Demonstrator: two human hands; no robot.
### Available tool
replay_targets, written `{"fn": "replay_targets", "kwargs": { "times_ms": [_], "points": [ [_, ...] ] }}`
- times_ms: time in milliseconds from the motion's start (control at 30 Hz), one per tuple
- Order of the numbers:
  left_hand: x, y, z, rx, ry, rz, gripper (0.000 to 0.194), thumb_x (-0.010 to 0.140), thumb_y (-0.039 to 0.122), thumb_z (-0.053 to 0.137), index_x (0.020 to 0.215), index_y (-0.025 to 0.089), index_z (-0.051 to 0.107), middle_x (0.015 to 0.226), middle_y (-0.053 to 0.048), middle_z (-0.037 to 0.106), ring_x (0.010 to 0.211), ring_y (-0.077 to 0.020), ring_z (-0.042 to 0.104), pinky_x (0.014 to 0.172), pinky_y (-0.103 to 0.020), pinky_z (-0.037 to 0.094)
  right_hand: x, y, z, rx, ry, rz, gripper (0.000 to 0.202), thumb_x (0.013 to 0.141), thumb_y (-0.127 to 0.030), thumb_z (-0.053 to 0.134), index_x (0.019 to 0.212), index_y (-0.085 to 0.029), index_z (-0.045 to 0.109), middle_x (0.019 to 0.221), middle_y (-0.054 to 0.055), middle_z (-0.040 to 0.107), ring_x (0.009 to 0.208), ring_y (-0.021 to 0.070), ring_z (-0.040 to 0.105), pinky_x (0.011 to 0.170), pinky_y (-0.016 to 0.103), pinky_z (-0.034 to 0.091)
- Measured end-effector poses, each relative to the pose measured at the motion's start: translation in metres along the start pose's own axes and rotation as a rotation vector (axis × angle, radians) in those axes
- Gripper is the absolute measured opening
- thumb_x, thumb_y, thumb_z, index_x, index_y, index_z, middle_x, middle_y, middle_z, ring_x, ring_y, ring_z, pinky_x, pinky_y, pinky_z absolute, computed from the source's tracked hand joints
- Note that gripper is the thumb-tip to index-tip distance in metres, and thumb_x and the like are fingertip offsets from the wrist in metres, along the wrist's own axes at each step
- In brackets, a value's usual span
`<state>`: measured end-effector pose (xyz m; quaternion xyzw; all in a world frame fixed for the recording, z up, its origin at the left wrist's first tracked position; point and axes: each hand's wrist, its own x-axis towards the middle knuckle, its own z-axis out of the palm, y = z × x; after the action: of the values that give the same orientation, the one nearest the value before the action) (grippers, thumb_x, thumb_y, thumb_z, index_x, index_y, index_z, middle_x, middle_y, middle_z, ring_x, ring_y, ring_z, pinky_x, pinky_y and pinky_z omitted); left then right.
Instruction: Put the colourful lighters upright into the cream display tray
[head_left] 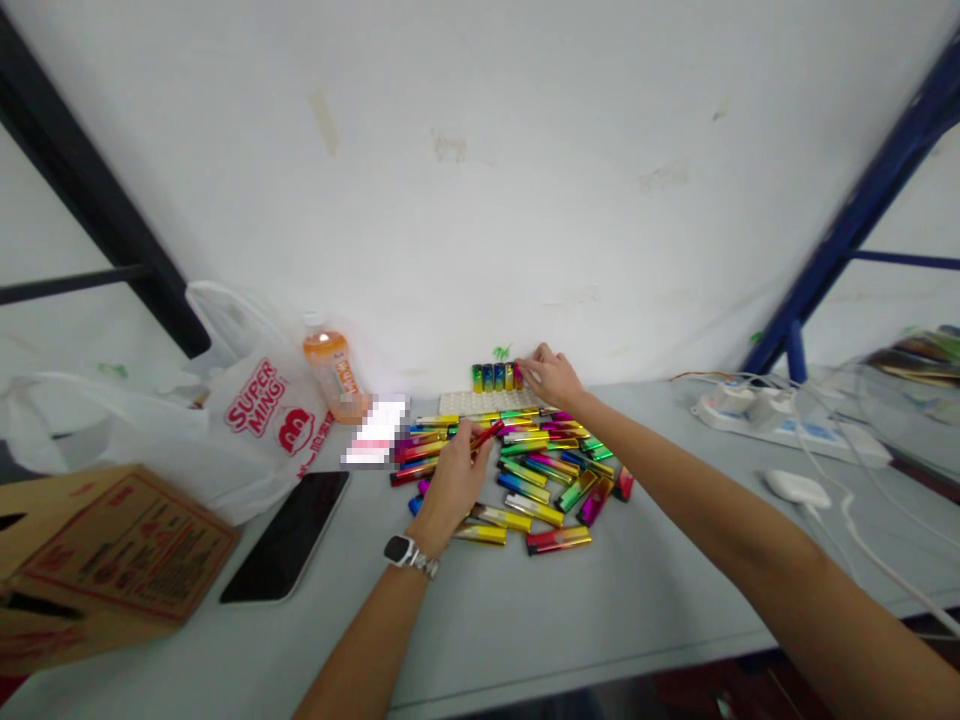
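My left hand (455,470), with a watch on its wrist, is closed on a red lighter (489,434) above a spread of lighters. Farther back, my right hand (553,376) pinches a magenta lighter (518,374) at the right end of a short row. Several green, blue and yellow lighters (489,377) stand upright in that row, on a white tray (466,403) with a bumpy surface. Many loose metallic-coloured lighters (532,508) lie flat in front of the tray, around and partly under my left hand.
Left of the lighters are a black phone (289,540), a lit screen (379,432), an orange drink bottle (335,375), a plastic bag (255,400) and a cardboard box (120,560). A power strip (795,425), cables and a white charger case (797,489) lie right. A wall stands behind.
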<state>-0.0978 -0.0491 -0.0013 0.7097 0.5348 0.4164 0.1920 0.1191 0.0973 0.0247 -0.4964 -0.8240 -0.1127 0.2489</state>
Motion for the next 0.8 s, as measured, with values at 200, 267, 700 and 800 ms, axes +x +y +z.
{"fn": "replay_targets", "kwargs": {
  "times_ms": [200, 267, 700, 800],
  "points": [
    [0.000, 0.005, -0.007, -0.048, 0.101, 0.050, 0.015, 0.089, 0.032, 0.059, 0.094, 0.019, 0.064, 0.092, -0.005, 0.070, 0.085, -0.0196, 0.066, 0.077, -0.030, 0.050, -0.018, -0.017, -0.007, -0.167, -0.117, 0.079, 0.051, 0.102, -0.040, 0.034, 0.150, -0.024, 0.042, 0.115, 0.020, 0.054, 0.102, 0.0298, 0.053, 0.089, 0.042, 0.034],
    [0.000, 0.006, -0.009, -0.068, 0.131, 0.076, 0.014, 0.087, 0.031, 0.063, 0.093, 0.019, 0.067, 0.095, -0.006, 0.070, 0.091, -0.0201, 0.065, 0.083, -0.032, 0.050, -0.022, -0.025, -0.009, -0.132, -0.119, 0.120, 0.054, 0.101, -0.042, 0.037, 0.151, -0.023, 0.038, 0.116, 0.020, 0.054, 0.102, 0.0305, 0.054, 0.089, 0.042, 0.034],
    [0.006, 0.002, 0.004, -0.746, 0.107, -0.157, 0.043, 0.078, 0.049, 0.069, 0.102, 0.014, 0.059, 0.098, -0.010, 0.072, 0.080, -0.0189, 0.071, 0.078, -0.034, 0.057, -0.072, -0.106, -0.028, 1.232, 0.099, 0.354, 0.037, 0.089, -0.056, 0.053, 0.081, -0.022, 0.065, 0.072, 0.000, 0.058, 0.069, 0.0170, 0.052, 0.064, 0.028, 0.041],
    [0.004, 0.004, 0.004, -0.704, -0.005, -0.138, 0.045, 0.083, 0.051, 0.064, 0.109, 0.015, 0.057, 0.089, -0.006, 0.070, 0.077, -0.0167, 0.069, 0.075, -0.031, 0.056, -0.077, -0.112, -0.029, 1.244, 0.157, 0.333, 0.034, 0.086, -0.055, 0.058, 0.080, -0.022, 0.065, 0.072, 0.000, 0.058, 0.068, 0.0171, 0.052, 0.064, 0.029, 0.041]
  ]
}}
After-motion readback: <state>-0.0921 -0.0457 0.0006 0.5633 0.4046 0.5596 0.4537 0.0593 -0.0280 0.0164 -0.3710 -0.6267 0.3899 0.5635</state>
